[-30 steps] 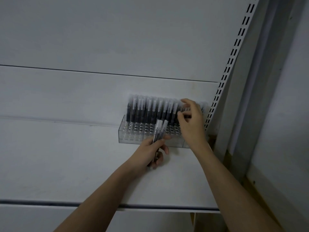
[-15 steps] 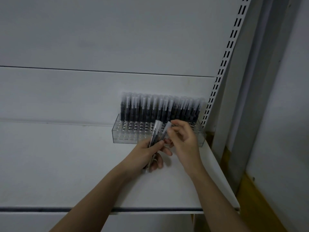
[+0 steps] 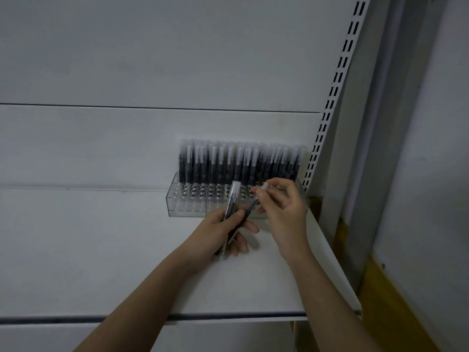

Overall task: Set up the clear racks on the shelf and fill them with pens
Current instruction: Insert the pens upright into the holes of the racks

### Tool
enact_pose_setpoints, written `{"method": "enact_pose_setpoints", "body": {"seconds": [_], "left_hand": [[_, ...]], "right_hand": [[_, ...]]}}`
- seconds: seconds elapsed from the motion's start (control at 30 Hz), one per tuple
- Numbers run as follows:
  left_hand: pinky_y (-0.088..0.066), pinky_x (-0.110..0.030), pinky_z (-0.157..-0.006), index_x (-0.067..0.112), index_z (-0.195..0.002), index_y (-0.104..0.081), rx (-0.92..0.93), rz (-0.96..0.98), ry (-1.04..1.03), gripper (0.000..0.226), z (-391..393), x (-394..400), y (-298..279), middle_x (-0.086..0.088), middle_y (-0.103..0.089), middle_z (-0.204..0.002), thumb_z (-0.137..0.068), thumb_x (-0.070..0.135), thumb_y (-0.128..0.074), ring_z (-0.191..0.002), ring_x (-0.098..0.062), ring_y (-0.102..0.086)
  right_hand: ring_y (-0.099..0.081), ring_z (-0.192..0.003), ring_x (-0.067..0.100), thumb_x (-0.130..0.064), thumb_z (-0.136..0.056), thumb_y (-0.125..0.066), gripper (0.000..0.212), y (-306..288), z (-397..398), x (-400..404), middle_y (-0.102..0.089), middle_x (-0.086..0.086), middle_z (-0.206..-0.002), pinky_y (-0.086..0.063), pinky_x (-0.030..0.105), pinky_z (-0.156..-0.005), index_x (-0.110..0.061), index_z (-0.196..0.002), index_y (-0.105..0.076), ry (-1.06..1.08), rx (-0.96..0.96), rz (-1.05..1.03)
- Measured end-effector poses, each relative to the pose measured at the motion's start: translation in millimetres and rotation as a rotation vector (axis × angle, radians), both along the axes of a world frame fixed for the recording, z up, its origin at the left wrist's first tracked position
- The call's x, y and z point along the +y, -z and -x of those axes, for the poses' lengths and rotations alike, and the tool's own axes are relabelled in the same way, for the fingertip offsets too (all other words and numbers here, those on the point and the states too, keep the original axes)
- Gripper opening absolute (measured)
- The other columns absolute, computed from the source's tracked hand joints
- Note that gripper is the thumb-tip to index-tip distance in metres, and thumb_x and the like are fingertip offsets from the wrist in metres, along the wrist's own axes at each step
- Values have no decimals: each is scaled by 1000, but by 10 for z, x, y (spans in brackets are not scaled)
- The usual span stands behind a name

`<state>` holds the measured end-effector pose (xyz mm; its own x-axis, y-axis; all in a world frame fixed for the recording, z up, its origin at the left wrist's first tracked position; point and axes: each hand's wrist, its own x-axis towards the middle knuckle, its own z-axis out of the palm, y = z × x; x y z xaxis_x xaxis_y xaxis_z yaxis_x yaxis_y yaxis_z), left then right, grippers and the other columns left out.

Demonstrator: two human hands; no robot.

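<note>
A clear rack point(image 3: 187, 201) with rows of round holes stands on the white shelf point(image 3: 88, 250) against the back panel, near the right upright. Its back rows hold several black pens with clear caps point(image 3: 238, 161); the front holes are bare. My left hand point(image 3: 223, 232) grips a small bundle of black pens point(image 3: 232, 204) just in front of the rack. My right hand point(image 3: 281, 209) pinches a single pen point(image 3: 258, 196) by its cap end, drawing it out of the bundle over the rack's right front.
A slotted white upright point(image 3: 330, 105) runs up the right side of the shelf. Beyond it are a grey wall point(image 3: 431, 148) and a yellow wooden strip point(image 3: 385, 301). The shelf's front edge point(image 3: 228, 317) is below my forearms.
My right hand came back from the rack's rear right pens to the bundle in my left hand and took hold of one pen, now lifting it free.
</note>
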<state>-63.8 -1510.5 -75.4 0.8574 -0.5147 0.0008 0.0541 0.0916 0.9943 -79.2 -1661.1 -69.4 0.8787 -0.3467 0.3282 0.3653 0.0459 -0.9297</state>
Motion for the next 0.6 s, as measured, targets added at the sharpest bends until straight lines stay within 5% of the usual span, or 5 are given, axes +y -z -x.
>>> {"method": "enact_pose_setpoints", "body": {"seconds": [0.23, 0.37, 0.6], "left_hand": [[-42, -25, -38, 13, -125, -56, 44, 53, -52, 26, -21, 17, 18, -12, -70, -87, -105, 22, -42, -49, -24, -59], [-23, -20, -36, 21, -123, -60, 7, -15, -64, 27, -11, 42, 4, -6, -68, -86, -105, 31, -43, -43, -16, -45], [-24, -19, -36, 24, -122, -64, 11, 6, -68, 29, -10, 56, 12, -4, -63, -80, -103, 36, -46, -42, -14, -44]], "right_hand": [[-71, -84, 17, -6, -91, -68, 19, -264, -75, -178, -71, 3, -95, -59, 31, -77, -12, -107, -62, 145, -76, -130], [-70, -89, 17, -11, -93, -68, 18, -513, -232, -282, -69, 6, -102, -60, 35, -82, -17, -109, -61, 234, -153, 34], [-69, -89, 14, -11, -96, -63, 17, -661, -432, -298, -65, 0, -107, -57, 25, -78, -24, -106, -59, 244, -218, 263]]}}
